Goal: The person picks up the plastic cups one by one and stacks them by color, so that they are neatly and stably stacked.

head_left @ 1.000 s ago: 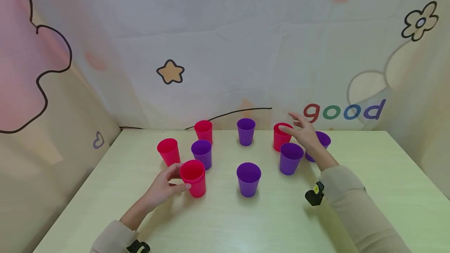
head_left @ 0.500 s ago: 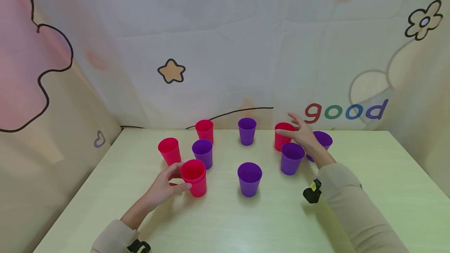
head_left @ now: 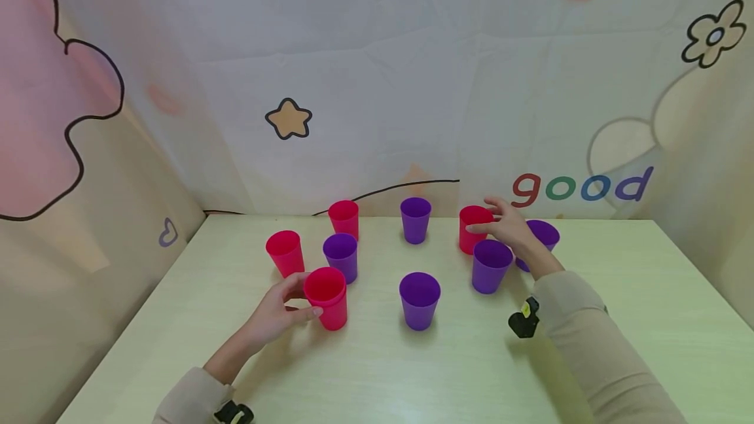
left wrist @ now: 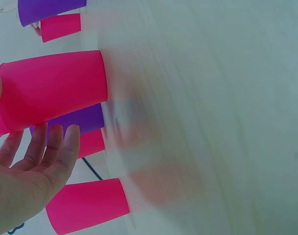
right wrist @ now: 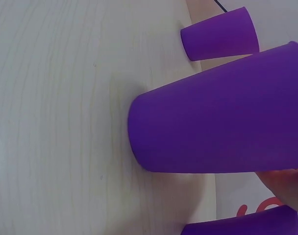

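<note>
In the head view my left hand [head_left: 273,313] grips a nested pair of red plastic cups [head_left: 334,316], thumb on the near side and fingers on the far side; the cups stand upright. The left wrist view shows the same red cups [left wrist: 56,90] between thumb and fingers. At the back right, my right hand [head_left: 509,228] is around a red cup [head_left: 468,241], its thumb across the front wall and its fingers at the right side. A purple cup [head_left: 489,273] stands in front of that hand and hides most of it in the right wrist view.
A purple cup [head_left: 419,309] stands at front centre, another purple cup [head_left: 415,224] behind it. Left of centre are a purple cup [head_left: 344,264] and red cups [head_left: 285,257]. Beyond my right wrist is a purple cup [head_left: 544,234]. A printed cloth [head_left: 377,97] hangs behind the table [head_left: 377,378].
My right hand has lowered, its thumb moving from the red cup's rim down to its front wall. The left hand keeps its hold on the nested red cups. The view has shifted slightly.
</note>
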Demonstrator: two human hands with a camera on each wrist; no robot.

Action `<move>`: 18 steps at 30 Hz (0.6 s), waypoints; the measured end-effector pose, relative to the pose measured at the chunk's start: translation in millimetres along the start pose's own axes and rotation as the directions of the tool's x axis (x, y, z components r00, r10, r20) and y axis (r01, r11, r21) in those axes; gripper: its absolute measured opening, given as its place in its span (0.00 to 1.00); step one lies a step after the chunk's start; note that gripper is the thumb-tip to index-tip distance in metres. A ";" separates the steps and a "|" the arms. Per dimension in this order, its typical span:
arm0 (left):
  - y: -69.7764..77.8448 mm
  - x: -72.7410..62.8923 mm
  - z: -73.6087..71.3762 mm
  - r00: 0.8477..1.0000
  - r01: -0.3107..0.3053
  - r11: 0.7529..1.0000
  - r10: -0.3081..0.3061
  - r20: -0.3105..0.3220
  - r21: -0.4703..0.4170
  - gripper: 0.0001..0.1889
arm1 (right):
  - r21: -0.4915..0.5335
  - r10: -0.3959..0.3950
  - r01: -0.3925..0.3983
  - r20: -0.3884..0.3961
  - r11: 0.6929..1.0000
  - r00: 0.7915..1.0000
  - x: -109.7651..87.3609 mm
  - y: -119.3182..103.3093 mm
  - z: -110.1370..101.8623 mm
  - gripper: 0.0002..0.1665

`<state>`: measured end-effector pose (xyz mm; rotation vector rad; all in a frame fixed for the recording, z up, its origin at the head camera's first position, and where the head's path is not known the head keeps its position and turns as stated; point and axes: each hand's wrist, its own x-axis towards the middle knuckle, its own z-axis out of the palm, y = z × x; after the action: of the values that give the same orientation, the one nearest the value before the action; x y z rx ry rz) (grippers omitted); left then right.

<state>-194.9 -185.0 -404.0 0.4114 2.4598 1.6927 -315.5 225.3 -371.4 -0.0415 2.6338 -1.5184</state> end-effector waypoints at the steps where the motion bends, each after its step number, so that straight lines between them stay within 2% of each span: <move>1: 0.1 0.0 0.1 1.000 0.001 1.000 -0.001 -0.001 0.001 0.29 | -0.001 0.003 -0.003 0.001 1.000 1.000 0.4 0.4 0.0 0.51; 13: 0.1 0.3 -0.4 1.000 0.005 1.000 -0.005 -0.001 0.002 0.29 | -0.098 -0.015 0.014 -0.004 0.995 1.000 3.7 0.5 3.0 0.48; 18: -0.2 0.5 -0.6 1.000 0.002 1.000 -0.002 -0.002 0.005 0.28 | -0.099 -0.006 0.006 -0.009 0.995 1.000 3.6 0.3 3.8 0.47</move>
<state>-195.5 -185.5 -404.0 0.4080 2.4656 1.6865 -318.7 221.9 -373.8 -0.0501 2.7170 -1.3914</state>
